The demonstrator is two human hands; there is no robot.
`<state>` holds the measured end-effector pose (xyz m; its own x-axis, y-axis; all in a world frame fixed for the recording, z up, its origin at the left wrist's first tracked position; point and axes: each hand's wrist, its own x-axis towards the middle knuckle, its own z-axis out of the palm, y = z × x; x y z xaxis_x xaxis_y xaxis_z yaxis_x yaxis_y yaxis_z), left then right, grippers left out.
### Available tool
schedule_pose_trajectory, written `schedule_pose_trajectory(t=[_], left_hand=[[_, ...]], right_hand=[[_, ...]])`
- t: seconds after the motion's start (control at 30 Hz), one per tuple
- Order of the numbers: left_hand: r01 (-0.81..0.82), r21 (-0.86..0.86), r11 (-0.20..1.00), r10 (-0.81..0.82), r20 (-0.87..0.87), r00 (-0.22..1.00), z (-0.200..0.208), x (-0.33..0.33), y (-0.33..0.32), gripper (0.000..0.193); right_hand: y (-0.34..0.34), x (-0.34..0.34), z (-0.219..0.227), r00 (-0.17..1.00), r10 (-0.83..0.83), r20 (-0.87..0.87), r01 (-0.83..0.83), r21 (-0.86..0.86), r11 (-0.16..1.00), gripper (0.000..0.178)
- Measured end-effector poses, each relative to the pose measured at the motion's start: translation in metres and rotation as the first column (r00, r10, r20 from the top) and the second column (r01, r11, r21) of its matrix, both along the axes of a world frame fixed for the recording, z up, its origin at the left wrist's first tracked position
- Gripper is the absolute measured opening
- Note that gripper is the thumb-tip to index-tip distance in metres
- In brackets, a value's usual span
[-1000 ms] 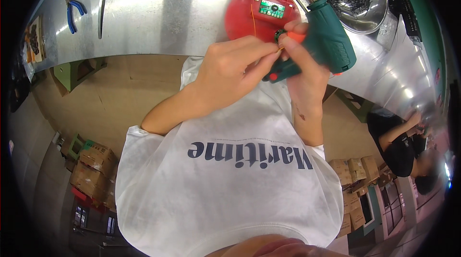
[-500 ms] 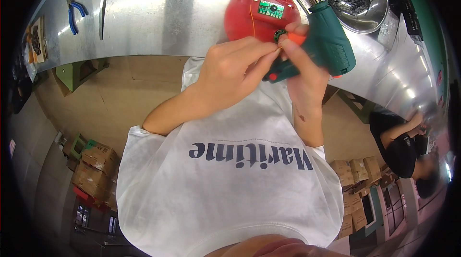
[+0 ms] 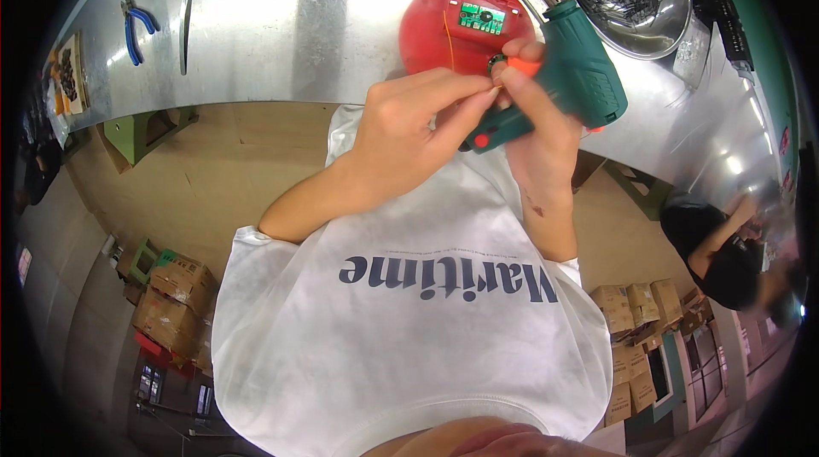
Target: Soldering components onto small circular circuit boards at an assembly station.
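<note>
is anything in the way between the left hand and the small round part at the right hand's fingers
Nothing visible is: the left hand has its fingertips close beside the small round part, and the body of the green tool is off to their right.

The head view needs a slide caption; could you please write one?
Right hand holding a green tool, left hand pinching close beside it, near a red housing.

Dark-green plastic gun-shaped tool [image 3: 593,69] in your grip, nose [image 3: 560,10] away from you, orange trigger [image 3: 522,67], small round green-and-black part [image 3: 495,60] held beside it, thin orange wire [image 3: 450,40] nearly upright, rounded red plastic housing [image 3: 424,40] beyond, green rectangular circuit board [image 3: 481,18] exposed.
</note>
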<state>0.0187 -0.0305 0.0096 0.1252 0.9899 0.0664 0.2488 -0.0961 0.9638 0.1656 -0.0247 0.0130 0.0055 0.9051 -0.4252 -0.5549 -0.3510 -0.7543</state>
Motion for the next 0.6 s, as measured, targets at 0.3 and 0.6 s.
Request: schedule_pose_trajectory(t=[0.3, 0.6], left_hand=[[0.058, -0.037, 0.998, -0.062, -0.109, 0.992, 0.0016, -0.0044, -0.0005, 0.009], [0.018, 0.047, 0.999, -0.01, -0.155, 0.988, -0.0028, -0.0009, 0.0014, 0.011]], right_hand=[[-0.0021, -0.0011, 0.0, 0.996, -0.016, 0.091, 0.012, 0.043, 0.999, 0.027], [-0.0057, 0.0, -0.0068, 0.935, -0.066, 0.349, 0.017, 0.142, 0.99, 0.03]])
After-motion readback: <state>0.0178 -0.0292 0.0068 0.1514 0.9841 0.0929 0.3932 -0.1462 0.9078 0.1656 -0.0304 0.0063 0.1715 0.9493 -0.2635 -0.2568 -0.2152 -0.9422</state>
